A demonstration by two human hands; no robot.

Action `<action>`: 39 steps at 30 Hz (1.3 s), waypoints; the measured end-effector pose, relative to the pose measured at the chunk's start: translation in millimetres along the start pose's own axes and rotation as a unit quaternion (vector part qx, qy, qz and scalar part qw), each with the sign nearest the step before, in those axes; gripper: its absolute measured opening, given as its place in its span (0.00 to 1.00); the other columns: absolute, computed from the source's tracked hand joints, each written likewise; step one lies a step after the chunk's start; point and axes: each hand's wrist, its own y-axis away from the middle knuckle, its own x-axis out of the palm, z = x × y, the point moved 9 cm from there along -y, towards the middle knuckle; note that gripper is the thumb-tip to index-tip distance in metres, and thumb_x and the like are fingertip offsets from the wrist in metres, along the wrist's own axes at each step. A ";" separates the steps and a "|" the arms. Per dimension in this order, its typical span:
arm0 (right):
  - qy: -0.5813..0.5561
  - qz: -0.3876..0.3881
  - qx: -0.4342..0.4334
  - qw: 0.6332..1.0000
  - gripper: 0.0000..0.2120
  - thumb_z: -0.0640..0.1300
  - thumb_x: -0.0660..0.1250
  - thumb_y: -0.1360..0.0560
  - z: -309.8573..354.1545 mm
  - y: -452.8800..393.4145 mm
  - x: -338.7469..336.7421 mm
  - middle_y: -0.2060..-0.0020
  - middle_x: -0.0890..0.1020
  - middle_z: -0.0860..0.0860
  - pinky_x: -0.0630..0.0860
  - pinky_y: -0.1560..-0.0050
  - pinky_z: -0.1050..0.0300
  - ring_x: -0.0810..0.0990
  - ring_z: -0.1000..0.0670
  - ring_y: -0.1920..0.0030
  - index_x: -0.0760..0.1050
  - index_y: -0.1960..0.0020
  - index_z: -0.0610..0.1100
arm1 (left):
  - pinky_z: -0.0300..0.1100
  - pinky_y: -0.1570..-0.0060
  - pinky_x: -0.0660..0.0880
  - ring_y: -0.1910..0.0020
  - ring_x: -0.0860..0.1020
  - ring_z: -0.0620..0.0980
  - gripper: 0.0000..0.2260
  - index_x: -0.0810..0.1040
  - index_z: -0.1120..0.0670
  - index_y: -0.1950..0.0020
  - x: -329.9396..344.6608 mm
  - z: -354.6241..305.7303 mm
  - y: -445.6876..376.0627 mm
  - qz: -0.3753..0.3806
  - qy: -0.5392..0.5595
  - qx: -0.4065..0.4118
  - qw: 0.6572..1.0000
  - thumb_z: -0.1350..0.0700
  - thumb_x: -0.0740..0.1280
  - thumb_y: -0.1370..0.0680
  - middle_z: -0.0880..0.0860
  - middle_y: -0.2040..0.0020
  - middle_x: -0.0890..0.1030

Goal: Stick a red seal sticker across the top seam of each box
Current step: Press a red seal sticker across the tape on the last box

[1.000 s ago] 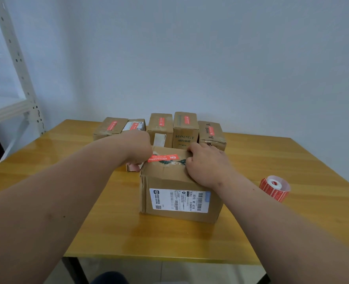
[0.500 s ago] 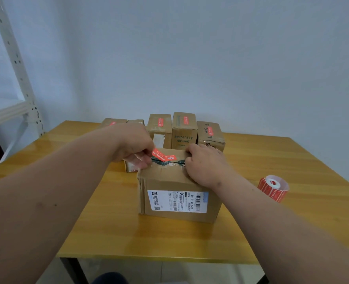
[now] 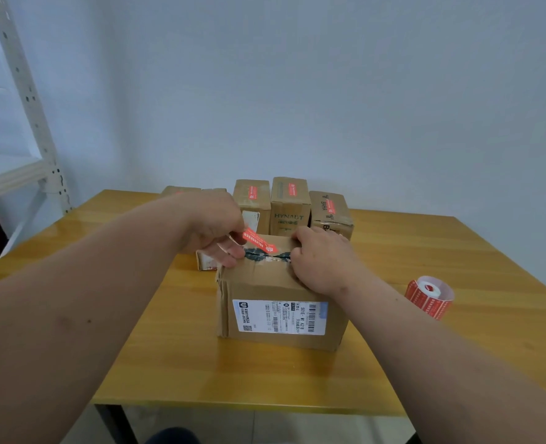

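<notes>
Brown cardboard box (image 3: 281, 302), white label (image 3: 279, 317) with black barcodes. Red sticker (image 3: 259, 242), white print. Red-and-white sticker roll (image 3: 429, 297). Honey-yellow wood-grain table (image 3: 425, 347). Pale blue-grey wall (image 3: 297, 91).

A box (image 3: 281, 299) sits at the centre of the table (image 3: 457, 363). On its top lies a seal sticker (image 3: 260, 243), slanting from 10 o'clock to 4 o'clock. The left hand (image 3: 215, 230) is at the sticker's 10 o'clock end, the right hand (image 3: 318, 259) on the box top at 3 o'clock. Behind the box, at 12 o'clock, stands a row of boxes (image 3: 289, 205). A sticker roll (image 3: 428, 298) lies on the table at 3 o'clock, well apart. A shelf rack (image 3: 25, 123) stands off the table at 10 o'clock.
</notes>
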 end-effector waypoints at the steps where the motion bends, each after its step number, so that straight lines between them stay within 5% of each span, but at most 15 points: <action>1: 0.000 0.000 -0.001 1.000 0.16 0.47 0.52 0.22 0.1 0.1 0.0 0.43 0.76 0.48 0.64 0.31 0.40 0.73 0.43 0.40 0.71 0.38 0.47 | 0.55 0.54 0.82 0.57 0.82 0.56 0.08 0.74 0.66 0.44 0.0 0.0 0.1 0.002 0.003 0.000 1.000 0.64 0.59 0.18 0.65 0.45 0.80; 25: -0.018 -0.003 -0.008 1.000 0.16 0.45 0.53 0.23 -2.7 -3.0 -0.9 0.41 0.77 0.48 0.63 0.31 0.41 0.73 0.43 0.38 0.72 0.39 0.47 | 0.55 0.59 0.83 0.54 0.84 0.58 0.06 0.74 0.65 0.46 3.2 -13.1 5.4 0.035 0.070 0.028 0.997 0.64 0.60 0.18 0.63 0.44 0.77; 30: -0.098 -0.070 0.020 0.992 0.21 0.40 0.57 0.24 -10.6 -6.8 -16.8 0.35 0.77 0.48 0.58 0.26 0.41 0.70 0.45 0.32 0.72 0.32 0.48 | 0.49 0.62 0.83 0.56 0.83 0.52 0.07 0.76 0.62 0.44 -19.4 -31.0 8.3 -0.020 0.124 0.080 0.989 0.61 0.63 0.19 0.59 0.49 0.80; 35: -0.137 -0.229 0.051 0.962 0.16 0.42 0.55 0.28 -10.7 3.9 -60.5 0.49 0.78 0.55 0.55 0.33 0.49 0.71 0.49 0.38 0.79 0.48 0.53 | 0.49 0.52 0.82 0.57 0.79 0.47 0.04 0.78 0.58 0.51 -20.2 -20.9 -1.6 -0.090 0.219 0.098 0.967 0.58 0.66 0.20 0.54 0.54 0.79; 39: -0.246 -0.200 0.048 0.947 0.08 0.47 0.59 0.25 4.3 4.9 -59.0 0.60 0.79 0.59 0.62 0.35 0.49 0.75 0.53 0.50 0.77 0.57 0.53 | 0.47 0.58 0.81 0.59 0.78 0.48 0.05 0.78 0.56 0.56 -10.5 -10.7 -8.9 -0.092 0.300 0.077 0.946 0.58 0.68 0.21 0.54 0.56 0.79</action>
